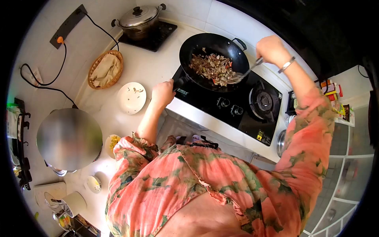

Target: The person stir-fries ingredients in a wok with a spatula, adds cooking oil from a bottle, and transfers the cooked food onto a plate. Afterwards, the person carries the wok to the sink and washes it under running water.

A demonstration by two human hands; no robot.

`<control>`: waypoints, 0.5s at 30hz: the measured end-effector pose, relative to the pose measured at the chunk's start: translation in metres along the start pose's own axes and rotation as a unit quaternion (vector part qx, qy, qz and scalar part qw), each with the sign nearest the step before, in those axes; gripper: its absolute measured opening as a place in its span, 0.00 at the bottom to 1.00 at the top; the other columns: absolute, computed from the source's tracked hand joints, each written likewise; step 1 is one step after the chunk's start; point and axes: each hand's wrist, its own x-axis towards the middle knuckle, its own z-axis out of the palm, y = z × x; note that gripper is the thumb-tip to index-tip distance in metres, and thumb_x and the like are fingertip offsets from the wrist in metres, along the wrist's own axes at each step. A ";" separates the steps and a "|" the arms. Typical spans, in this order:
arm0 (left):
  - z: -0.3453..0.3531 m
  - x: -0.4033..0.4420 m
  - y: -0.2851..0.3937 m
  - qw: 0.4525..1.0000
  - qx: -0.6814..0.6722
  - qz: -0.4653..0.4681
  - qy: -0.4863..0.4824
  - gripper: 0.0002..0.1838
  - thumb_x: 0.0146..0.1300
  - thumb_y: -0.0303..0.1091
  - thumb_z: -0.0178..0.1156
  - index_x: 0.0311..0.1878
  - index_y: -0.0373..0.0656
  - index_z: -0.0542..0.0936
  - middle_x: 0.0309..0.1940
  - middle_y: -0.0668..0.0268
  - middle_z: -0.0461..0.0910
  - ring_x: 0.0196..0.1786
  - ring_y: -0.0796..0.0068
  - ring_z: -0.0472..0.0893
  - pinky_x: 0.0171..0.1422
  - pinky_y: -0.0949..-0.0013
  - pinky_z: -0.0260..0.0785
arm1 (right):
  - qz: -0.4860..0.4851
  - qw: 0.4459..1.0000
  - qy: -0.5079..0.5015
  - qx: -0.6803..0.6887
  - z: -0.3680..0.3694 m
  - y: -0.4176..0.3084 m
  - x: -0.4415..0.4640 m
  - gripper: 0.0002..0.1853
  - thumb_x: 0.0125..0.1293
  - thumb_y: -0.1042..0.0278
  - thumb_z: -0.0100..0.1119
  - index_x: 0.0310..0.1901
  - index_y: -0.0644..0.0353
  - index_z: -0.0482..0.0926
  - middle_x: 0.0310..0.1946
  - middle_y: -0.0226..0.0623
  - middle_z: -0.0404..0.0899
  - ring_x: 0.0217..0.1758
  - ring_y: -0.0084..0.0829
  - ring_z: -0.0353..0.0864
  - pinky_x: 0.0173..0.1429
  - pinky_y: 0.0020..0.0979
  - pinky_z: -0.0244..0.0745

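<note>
Probably heavy and stiff, the wok (215,42) is best held by its handle (181,82), where the left hand (163,94) is clamped; the right hand (272,50) grips the spatula (248,72).

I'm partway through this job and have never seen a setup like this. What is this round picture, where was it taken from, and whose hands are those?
There is no machine here: a person works with two bare hands. The single picture comes from a camera worn on their head, looking forward and down, so their shirt fills the bottom. The left hand grips the handle of a black wok on the stove. The right hand holds a spatula, its blade in the chopped food. On the counter, left of the stove, are a white plate, a basket and a lidded pot.
</note>
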 end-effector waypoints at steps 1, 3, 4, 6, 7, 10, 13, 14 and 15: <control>0.001 0.001 0.000 1.000 -0.001 -0.002 0.001 0.18 0.50 0.35 0.67 0.42 0.41 0.72 0.32 0.56 0.81 0.39 0.53 0.81 0.42 0.56 0.73 | 0.003 0.999 -0.008 0.039 -0.003 -0.010 0.003 0.10 0.42 0.71 0.68 0.29 0.45 0.87 0.24 0.34 0.82 0.32 0.38 0.82 0.35 0.36 0.74; 0.003 0.000 -0.002 1.000 -0.013 0.003 0.010 0.18 0.50 0.34 0.67 0.41 0.41 0.72 0.32 0.56 0.81 0.39 0.53 0.81 0.42 0.56 0.73 | 0.008 0.996 0.042 0.084 0.005 -0.011 0.008 0.09 0.43 0.71 0.66 0.30 0.47 0.87 0.25 0.34 0.82 0.32 0.37 0.82 0.35 0.35 0.75; 0.003 0.000 -0.002 1.000 -0.010 0.001 0.010 0.18 0.50 0.34 0.67 0.41 0.41 0.72 0.32 0.56 0.81 0.39 0.53 0.81 0.42 0.56 0.73 | 0.016 0.987 0.091 0.130 0.006 -0.011 0.009 0.09 0.44 0.71 0.65 0.30 0.48 0.86 0.25 0.35 0.82 0.33 0.37 0.82 0.35 0.35 0.75; 0.003 0.001 -0.001 1.000 -0.012 0.009 0.004 0.18 0.49 0.34 0.67 0.41 0.41 0.72 0.32 0.56 0.81 0.40 0.54 0.81 0.43 0.56 0.73 | 0.036 0.986 0.079 0.144 0.003 -0.007 0.005 0.10 0.47 0.69 0.65 0.34 0.45 0.87 0.28 0.32 0.83 0.36 0.35 0.82 0.38 0.34 0.75; 0.003 0.001 -0.001 1.000 -0.013 0.008 0.005 0.18 0.49 0.34 0.67 0.41 0.41 0.72 0.32 0.56 0.81 0.40 0.54 0.81 0.43 0.56 0.73 | 0.044 0.982 0.060 0.174 -0.007 -0.004 -0.002 0.11 0.47 0.68 0.67 0.36 0.45 0.86 0.28 0.34 0.83 0.35 0.36 0.82 0.38 0.35 0.75; 0.002 0.000 -0.001 1.000 -0.018 -0.001 0.008 0.18 0.50 0.34 0.67 0.41 0.41 0.72 0.32 0.56 0.81 0.40 0.54 0.81 0.43 0.56 0.73 | 0.034 0.980 0.003 0.194 -0.029 0.002 -0.017 0.12 0.47 0.65 0.69 0.37 0.46 0.86 0.29 0.35 0.83 0.36 0.37 0.82 0.39 0.37 0.74; 0.001 0.000 -0.002 1.000 -0.023 0.009 0.003 0.18 0.51 0.36 0.66 0.41 0.40 0.71 0.32 0.54 0.80 0.40 0.51 0.80 0.43 0.53 0.72 | -0.054 0.973 -0.066 0.216 -0.044 -0.021 -0.027 0.12 0.48 0.62 0.69 0.37 0.44 0.86 0.30 0.35 0.83 0.36 0.36 0.82 0.39 0.37 0.74; 0.001 0.000 -0.002 1.000 -0.024 0.004 0.001 0.18 0.51 0.36 0.65 0.41 0.40 0.71 0.32 0.54 0.80 0.40 0.51 0.80 0.43 0.52 0.72 | -0.075 0.975 0.000 0.208 -0.034 -0.035 -0.026 0.10 0.49 0.62 0.68 0.36 0.45 0.86 0.29 0.35 0.83 0.36 0.37 0.82 0.39 0.37 0.74; 0.002 0.000 -0.002 1.000 -0.026 -0.001 -0.001 0.18 0.51 0.35 0.65 0.41 0.40 0.71 0.31 0.54 0.80 0.40 0.50 0.79 0.43 0.52 0.71 | -0.060 0.980 0.027 0.185 -0.022 -0.053 -0.016 0.10 0.51 0.62 0.66 0.37 0.45 0.85 0.28 0.35 0.82 0.36 0.38 0.82 0.39 0.38 0.74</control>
